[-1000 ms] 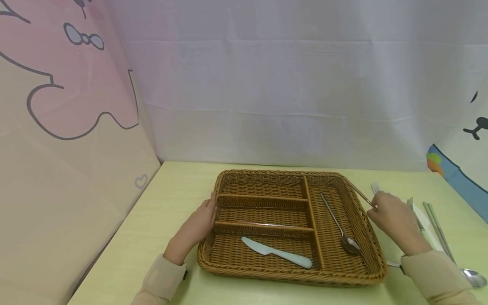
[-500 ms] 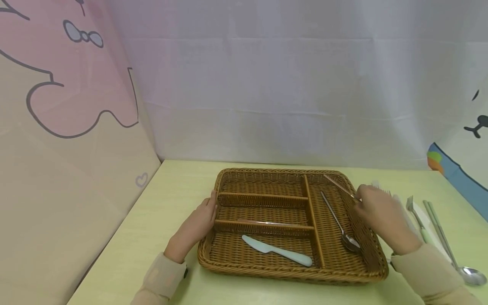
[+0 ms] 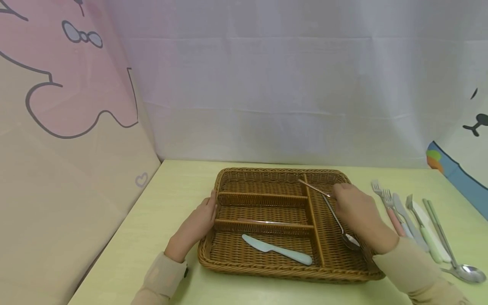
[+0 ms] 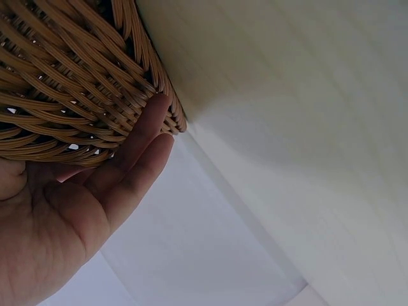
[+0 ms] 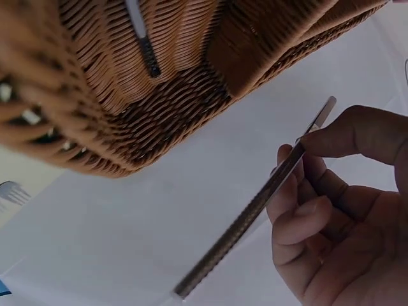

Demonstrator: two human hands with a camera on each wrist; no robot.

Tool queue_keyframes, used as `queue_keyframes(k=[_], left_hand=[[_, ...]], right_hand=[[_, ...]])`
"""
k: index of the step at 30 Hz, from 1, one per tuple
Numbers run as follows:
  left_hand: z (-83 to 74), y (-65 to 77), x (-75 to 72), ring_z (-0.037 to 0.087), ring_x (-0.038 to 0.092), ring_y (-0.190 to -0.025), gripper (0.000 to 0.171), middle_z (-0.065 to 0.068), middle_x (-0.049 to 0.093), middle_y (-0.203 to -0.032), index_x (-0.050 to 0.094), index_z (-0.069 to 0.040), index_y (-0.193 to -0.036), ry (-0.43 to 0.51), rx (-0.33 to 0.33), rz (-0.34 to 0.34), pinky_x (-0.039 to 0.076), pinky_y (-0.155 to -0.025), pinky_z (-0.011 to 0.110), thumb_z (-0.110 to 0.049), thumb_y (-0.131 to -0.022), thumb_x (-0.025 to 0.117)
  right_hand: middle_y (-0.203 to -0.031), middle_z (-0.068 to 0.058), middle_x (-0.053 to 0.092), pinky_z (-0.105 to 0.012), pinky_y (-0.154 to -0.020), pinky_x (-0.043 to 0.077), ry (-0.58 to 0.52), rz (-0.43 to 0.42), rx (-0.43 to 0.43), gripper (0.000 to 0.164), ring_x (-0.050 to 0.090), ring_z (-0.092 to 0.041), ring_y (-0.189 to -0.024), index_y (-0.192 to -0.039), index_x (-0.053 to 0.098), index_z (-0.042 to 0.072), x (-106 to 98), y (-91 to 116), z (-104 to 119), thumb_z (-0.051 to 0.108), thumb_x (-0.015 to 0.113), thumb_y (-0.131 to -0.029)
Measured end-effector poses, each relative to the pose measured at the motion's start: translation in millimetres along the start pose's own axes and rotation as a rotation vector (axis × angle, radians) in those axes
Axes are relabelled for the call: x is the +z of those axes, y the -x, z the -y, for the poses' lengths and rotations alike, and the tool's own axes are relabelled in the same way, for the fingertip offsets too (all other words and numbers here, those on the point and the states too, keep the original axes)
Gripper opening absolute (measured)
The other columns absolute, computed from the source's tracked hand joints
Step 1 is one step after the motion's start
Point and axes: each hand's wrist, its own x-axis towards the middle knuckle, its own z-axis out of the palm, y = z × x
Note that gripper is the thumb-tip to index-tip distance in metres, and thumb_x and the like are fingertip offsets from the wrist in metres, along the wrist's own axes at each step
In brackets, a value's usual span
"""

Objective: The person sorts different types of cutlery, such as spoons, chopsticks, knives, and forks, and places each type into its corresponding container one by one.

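My right hand point(image 3: 354, 212) pinches a slim shiny metal utensil point(image 3: 314, 187) between thumb and fingers over the right part of a brown wicker cutlery basket point(image 3: 267, 273); I cannot tell its kind. In the right wrist view the utensil point(image 5: 242, 223) slants, and its surface mirrors the wicker. Below that hand a metal spoon point(image 3: 335, 218) lies in the long right compartment. A mint-coloured knife point(image 3: 276, 250) lies in the front left compartment. Behind the front divider a thin pinkish metal piece point(image 3: 267, 222) is mostly hidden. My left hand point(image 3: 194, 226) rests extended fingers against the basket's left side point(image 4: 83, 95).
To the right of the basket lie forks point(image 3: 386, 197), a pale blue knife point(image 3: 400, 205), a green-handled fork point(image 3: 421, 224), a white knife point(image 3: 434, 237), green chopsticks point(image 3: 436, 220) and a large spoon point(image 3: 470, 273). White cloth point(image 3: 267, 106) hangs behind the pale yellow table point(image 3: 152, 212).
My right hand has carried the metal utensil leftward from beyond the basket's right rim to above the right compartment, uncovering the cutlery on the table. My left hand has stayed at the left side.
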Motion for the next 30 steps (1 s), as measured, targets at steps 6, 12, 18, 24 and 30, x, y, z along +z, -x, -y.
queue_keyframes(k=[6, 12, 18, 24, 30], left_hand=[[-0.3, 0.0, -0.3, 0.032, 0.061, -0.091, 0.053, 0.03, 0.046, -0.126, 0.014, 0.01, -0.142, 0.007, -0.006, 0.009, 0.053, -0.073, 0.038, -0.015, -0.1, 0.034], [0.0, 2.4, -1.1, 0.036, 0.059, -0.098, 0.053, 0.03, 0.047, -0.125, 0.014, 0.01, -0.142, 0.005, -0.004, 0.005, 0.052, -0.078, 0.041, -0.015, -0.1, 0.034], [-1.2, 4.5, -2.2, 0.037, 0.059, -0.098, 0.052, 0.03, 0.049, -0.122, 0.016, 0.011, -0.142, 0.008, 0.019, -0.01, 0.052, -0.079, 0.042, -0.013, -0.1, 0.035], [-2.0, 3.9, -2.5, 0.034, 0.061, -0.09, 0.051, 0.03, 0.05, -0.119, 0.018, 0.011, -0.141, 0.007, 0.033, -0.025, 0.053, -0.074, 0.04, -0.012, -0.099, 0.035], [-1.8, 3.5, -1.8, 0.032, 0.062, -0.086, 0.051, 0.03, 0.05, -0.12, 0.018, 0.011, -0.141, 0.0, 0.029, -0.025, 0.053, -0.073, 0.04, -0.012, -0.099, 0.036]], right_hand=[[-0.064, -0.004, 0.047, -0.026, -0.039, 0.03, 0.05, -0.026, -0.072, 0.015, 0.042, -0.015, -0.054, -0.072, 0.052, 0.006, 7.4, -2.9, 15.3, -0.008, 0.051, -0.078], [-0.064, -0.003, 0.048, -0.02, -0.038, 0.023, 0.127, -0.099, -0.175, 0.016, 0.042, -0.014, -0.055, -0.072, 0.054, 0.007, 16.4, -4.6, 32.1, -0.007, 0.058, -0.077], [-0.062, -0.002, 0.046, -0.019, -0.038, 0.021, 0.149, -0.155, -0.261, 0.018, 0.04, -0.014, -0.054, -0.069, 0.052, 0.008, 26.2, -5.9, 44.5, -0.008, 0.059, -0.075], [-0.061, -0.002, 0.045, -0.019, -0.037, 0.02, 0.175, -0.161, -0.307, 0.018, 0.036, -0.011, -0.05, -0.069, 0.053, 0.007, 33.5, -6.5, 52.6, -0.007, 0.06, -0.077], [-0.066, -0.002, 0.049, -0.019, -0.036, 0.024, 0.189, -0.119, -0.343, 0.014, 0.037, -0.009, -0.048, -0.077, 0.057, 0.006, 38.8, -9.8, 62.1, -0.003, 0.068, -0.075]])
